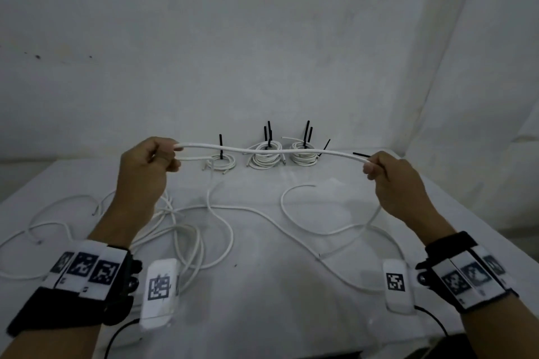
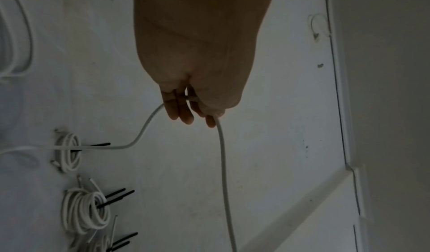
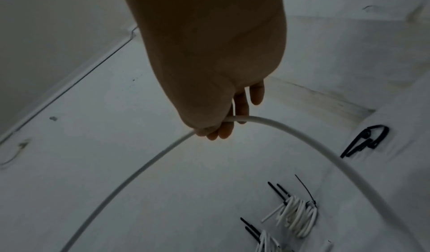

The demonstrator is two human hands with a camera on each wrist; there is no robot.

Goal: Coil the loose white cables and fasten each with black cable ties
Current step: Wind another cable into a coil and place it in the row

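A: Where's our white cable?
B: Stretched sideways above the counter, pinched by our left hand and right hand, the right one also gripping a black cable tie

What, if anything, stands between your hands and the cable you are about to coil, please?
Nothing visible: the left hand and right hand both already grip the cable, stretched in the air above the table.
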